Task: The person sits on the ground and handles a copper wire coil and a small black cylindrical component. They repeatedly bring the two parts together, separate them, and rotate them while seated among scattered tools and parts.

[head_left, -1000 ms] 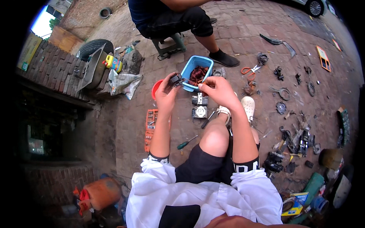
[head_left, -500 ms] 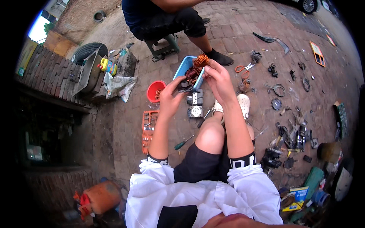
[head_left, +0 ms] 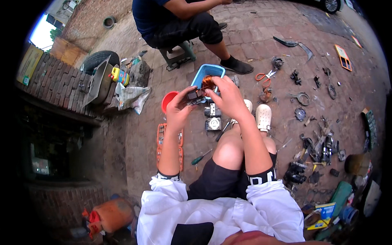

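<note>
Brick paving (head_left: 249, 41), strewn with scattered parts (head_left: 320, 147), runs up to a brick wall (head_left: 61, 77) and a dark opening (head_left: 53, 139) at left; the left hand's (head_left: 179, 105) fingers grasp a black part (head_left: 192, 95), the right hand's (head_left: 226, 94) pinch a copper coil (head_left: 208, 82), at the blue basin's (head_left: 215, 68) near end.

We stretch both bare arms forward, bringing our hands close together without their touching. Our left forearm (head_left: 168, 149) runs nearly straight ahead; our right forearm (head_left: 256, 145) slants inward to the left. Our left hand (head_left: 181, 104) has its palm turned inward, fingers bent above and thumb below in a firm grip. Our right hand (head_left: 226, 96) shows us its back, the fingers curled down and the thumb drawn in to pinch.
</note>
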A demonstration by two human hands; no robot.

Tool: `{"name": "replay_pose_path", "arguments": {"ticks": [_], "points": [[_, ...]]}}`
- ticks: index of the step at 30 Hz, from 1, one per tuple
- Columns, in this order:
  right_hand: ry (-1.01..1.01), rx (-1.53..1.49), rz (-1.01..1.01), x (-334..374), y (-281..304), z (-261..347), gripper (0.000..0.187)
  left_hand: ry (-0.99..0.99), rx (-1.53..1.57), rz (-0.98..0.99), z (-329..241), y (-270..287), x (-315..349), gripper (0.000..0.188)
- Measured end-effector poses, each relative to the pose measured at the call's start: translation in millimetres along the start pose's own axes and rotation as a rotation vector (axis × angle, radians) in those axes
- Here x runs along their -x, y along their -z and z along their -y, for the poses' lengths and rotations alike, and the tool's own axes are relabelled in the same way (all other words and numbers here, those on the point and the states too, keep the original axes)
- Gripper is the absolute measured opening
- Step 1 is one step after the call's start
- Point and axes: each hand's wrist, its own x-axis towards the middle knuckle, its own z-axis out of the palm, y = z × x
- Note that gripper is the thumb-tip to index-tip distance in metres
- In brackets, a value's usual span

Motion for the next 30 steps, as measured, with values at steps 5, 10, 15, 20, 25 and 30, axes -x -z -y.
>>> {"name": "replay_pose_path", "arguments": {"ticks": [5,10,15,20,25,30], "points": [[-0.055,-0.006,0.015,0.9,-0.2,0.4,0.018,0.033,0.136,-0.038,3.4,5.3,4.0,0.049],[-0.050,0.064,0.048,2.4,-0.7,3.1,0.018,0.020,-0.018,-0.170,10.2,8.2,-1.0,0.046],[-0.009,-0.062,0.137,5.2,-7.2,2.5,0.019,0.039,-0.262,-0.209,23.1,6.4,-2.1,0.045],[-0.205,-0.456,0.155,-0.3,-12.9,-4.0,0.021,-0.045,-0.474,-0.138,29.9,-3.3,-0.6,0.048],[-0.570,-0.871,-0.151,-3.5,-3.3,0.8,0.025,-0.079,-0.355,-0.011,15.8,-9.0,1.0,0.051],[-0.551,-0.770,-0.185,-2.0,-1.7,-20.2,0.026,0.040,0.027,0.039,3.5,-5.3,3.6,0.050]]}}
